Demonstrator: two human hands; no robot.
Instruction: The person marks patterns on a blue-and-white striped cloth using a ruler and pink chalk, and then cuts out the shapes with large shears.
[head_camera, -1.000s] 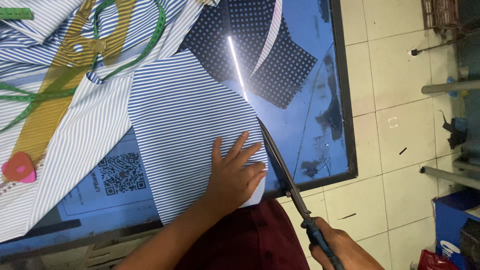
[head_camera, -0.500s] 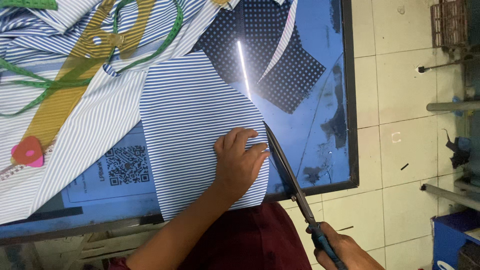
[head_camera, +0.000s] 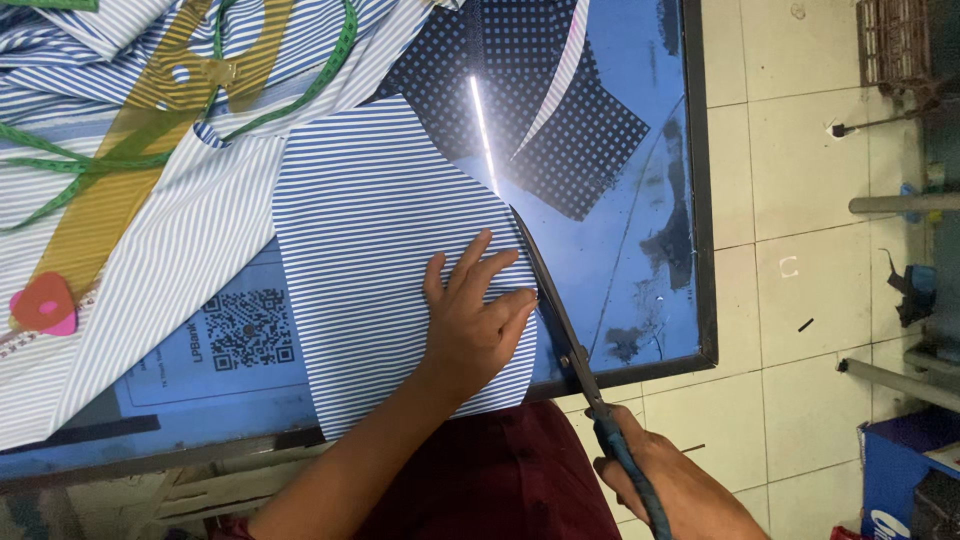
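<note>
A piece of blue-and-white striped cloth (head_camera: 380, 290) is pinned flat on a blue-topped cutting table (head_camera: 640, 260) by the left hand (head_camera: 470, 325), its fingers spread apart and pressed onto the fabric near the curved right edge; a pair of long scissors (head_camera: 550, 300) is held by the right hand (head_camera: 680, 490), fingers wrapped shut around the blue-bound handles, though the grip is partly cut off by the frame; the blades seem nearly closed along the cloth's edge. The cloth looks thin, light and limp, likely to slide or pucker unless held down close to the cutting line. Dotted navy fabric (head_camera: 560, 120), a green tape measure (head_camera: 300, 90) and pink chalk (head_camera: 42, 302) lie beyond.
</note>
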